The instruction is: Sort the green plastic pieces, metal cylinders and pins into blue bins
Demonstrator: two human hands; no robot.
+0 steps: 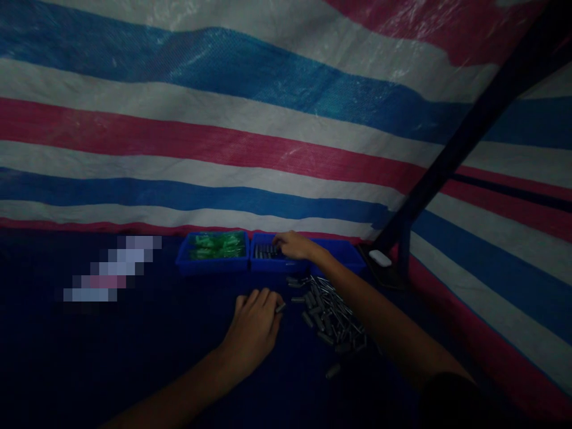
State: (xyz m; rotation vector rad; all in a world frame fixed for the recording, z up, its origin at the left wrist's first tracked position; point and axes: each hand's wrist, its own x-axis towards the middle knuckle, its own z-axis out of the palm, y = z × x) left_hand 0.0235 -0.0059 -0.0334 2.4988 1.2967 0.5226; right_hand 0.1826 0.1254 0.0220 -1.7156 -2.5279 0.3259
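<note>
Now over middle blue bin (pixel 266 267) with right hand (pixel 292 245), unable to tell its grip, pinching small cylinder (pixel 280 307) in left hand (pixel 255 319), with room before near rim (pixel 267 261).

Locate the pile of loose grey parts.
In the head view, the pile of loose grey parts lies right of centre, between the left hand and the right forearm.

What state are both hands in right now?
Left hand: closed on a small grey cylinder.
Right hand: at the middle blue bin; whether it holds anything cannot be told.
</note>
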